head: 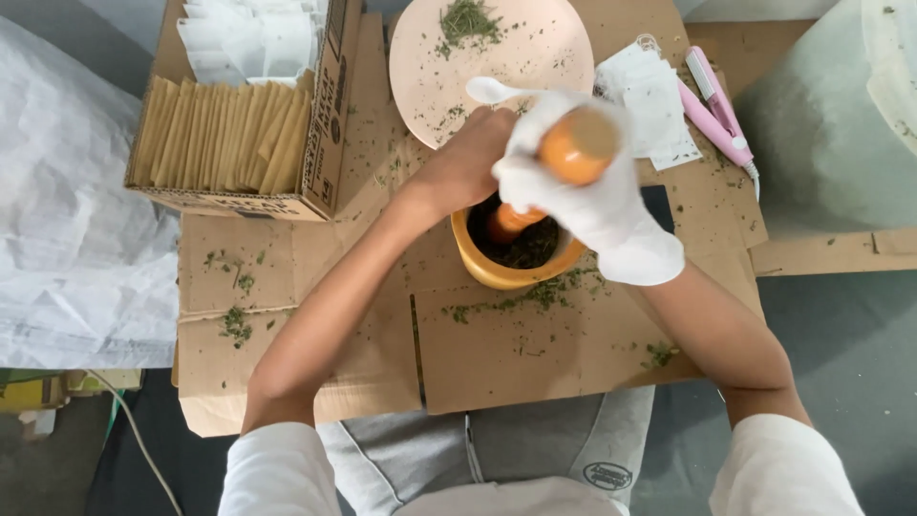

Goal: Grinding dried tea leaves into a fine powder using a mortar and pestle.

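Note:
An orange mortar [503,273] stands on flattened cardboard in front of me, with dark green crushed herbs inside. My right hand [590,186], in a white glove, is closed around an orange pestle [570,151] whose lower end dips into the mortar. My bare left hand [465,164] rests against the mortar's far rim, steadying it. Just beyond the hands lies a pale pink plate [535,57] holding a small pile of dried herbs, with a white plastic spoon [489,91] on its near edge.
A cardboard box [325,134] at the upper left holds stacked brown paper sachets and white ones. A pink handheld sealer [714,110] and white sachets [650,91] lie at the upper right. Herb crumbs are scattered over the cardboard [535,354]. A white sack [67,191] lies left.

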